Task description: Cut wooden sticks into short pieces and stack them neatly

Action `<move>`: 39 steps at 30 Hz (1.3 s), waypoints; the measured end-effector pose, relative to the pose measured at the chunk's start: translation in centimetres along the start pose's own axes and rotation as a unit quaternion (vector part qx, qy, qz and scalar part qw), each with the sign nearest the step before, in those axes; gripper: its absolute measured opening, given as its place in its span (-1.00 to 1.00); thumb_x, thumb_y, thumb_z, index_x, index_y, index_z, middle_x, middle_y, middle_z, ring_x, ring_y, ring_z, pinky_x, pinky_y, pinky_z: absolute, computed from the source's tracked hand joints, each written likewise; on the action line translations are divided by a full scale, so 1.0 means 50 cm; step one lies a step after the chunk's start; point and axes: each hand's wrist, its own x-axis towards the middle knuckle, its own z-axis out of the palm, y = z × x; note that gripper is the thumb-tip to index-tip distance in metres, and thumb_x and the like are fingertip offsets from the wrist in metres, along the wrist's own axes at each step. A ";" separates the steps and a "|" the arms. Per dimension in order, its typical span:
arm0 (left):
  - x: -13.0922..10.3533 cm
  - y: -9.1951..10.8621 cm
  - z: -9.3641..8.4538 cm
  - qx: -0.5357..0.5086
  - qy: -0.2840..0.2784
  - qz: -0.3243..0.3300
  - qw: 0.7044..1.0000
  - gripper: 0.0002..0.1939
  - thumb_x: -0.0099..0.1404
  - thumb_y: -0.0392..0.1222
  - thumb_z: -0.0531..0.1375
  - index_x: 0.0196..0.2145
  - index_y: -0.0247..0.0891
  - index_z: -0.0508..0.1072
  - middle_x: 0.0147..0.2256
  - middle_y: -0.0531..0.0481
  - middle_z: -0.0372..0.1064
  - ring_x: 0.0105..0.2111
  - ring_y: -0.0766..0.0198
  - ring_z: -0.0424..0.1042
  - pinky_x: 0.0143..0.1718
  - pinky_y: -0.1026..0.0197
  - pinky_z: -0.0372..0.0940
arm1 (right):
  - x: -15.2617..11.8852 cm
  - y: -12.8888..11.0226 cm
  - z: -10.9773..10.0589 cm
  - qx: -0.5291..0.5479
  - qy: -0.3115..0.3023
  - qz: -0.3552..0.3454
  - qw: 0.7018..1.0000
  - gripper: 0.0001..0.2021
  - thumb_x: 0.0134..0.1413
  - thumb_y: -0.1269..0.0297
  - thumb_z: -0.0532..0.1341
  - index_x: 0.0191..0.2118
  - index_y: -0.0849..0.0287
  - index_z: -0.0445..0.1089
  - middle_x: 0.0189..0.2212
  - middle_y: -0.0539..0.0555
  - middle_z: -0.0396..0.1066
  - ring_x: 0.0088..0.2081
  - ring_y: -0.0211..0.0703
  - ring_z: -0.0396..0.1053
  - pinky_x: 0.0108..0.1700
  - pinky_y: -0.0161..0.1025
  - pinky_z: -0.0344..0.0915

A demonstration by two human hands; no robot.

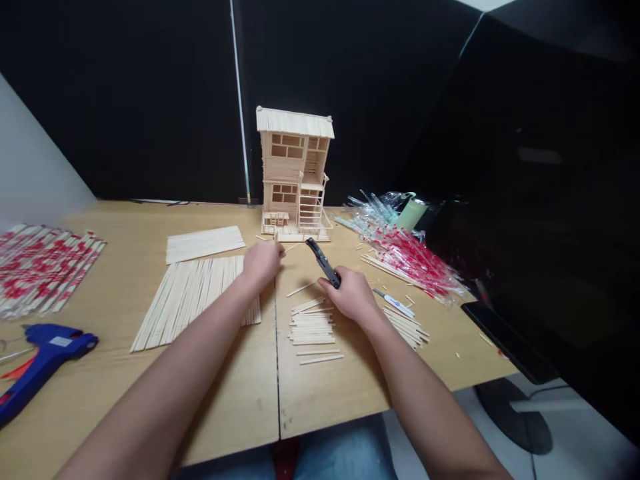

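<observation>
My left hand [263,262] is closed in front of the model house, its fingertips pinched at a thin wooden stick [293,247]. In my right hand [354,293] is a black hand tool that looks like pliers [324,262], its head pointing away toward the house. Just below the tool lies a pile of short cut sticks [313,327]. Left of it, partly under my left forearm, is a row of long wooden sticks [187,300]. Behind that row lies a flat stick panel [205,245]. The two-storey wooden model house [295,173] stands upright at the back.
A blue glue gun [55,350] and red-and-white wrapped sticks [47,267] lie at left. On the right are red plastic wrappers [413,260], a pale green cylinder [411,215], a white-handled blade tool [399,305], more short sticks [406,327] and a dark monitor [540,200].
</observation>
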 end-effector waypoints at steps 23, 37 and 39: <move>0.115 -0.014 0.009 -0.236 0.056 -0.059 0.968 -0.69 0.33 -0.08 0.12 -0.18 -0.36 0.53 -0.34 -0.11 0.50 -0.35 0.21 0.46 -0.21 0.19 0.34 | 0.006 0.021 -0.004 0.060 -0.032 -0.061 0.996 -0.75 0.17 0.01 0.23 -0.25 0.10 0.42 -0.40 0.07 0.51 -0.38 -0.08 0.39 -0.39 -0.25 0.03; -0.012 -0.041 0.013 -0.716 -0.044 -0.137 0.683 -0.80 0.30 -0.27 0.21 -0.48 -0.31 0.34 -0.50 0.03 0.33 -0.49 0.38 0.35 -0.34 0.28 0.28 | 0.014 0.021 0.025 0.041 -0.109 -0.206 0.972 -0.74 -0.04 0.41 0.21 -0.16 0.13 0.42 -0.24 0.10 0.51 -0.24 -0.06 0.42 -0.28 -0.29 0.14; -0.013 -0.040 0.012 -0.745 -0.029 -0.146 0.650 -0.75 0.34 -0.35 0.12 -0.51 -0.29 0.25 -0.57 0.11 0.22 -0.58 0.44 0.25 -0.41 0.33 0.25 | 0.014 0.025 0.020 0.049 -0.116 -0.210 0.970 -0.76 -0.06 0.41 0.21 -0.19 0.13 0.40 -0.27 0.09 0.51 -0.27 -0.07 0.42 -0.30 -0.29 0.13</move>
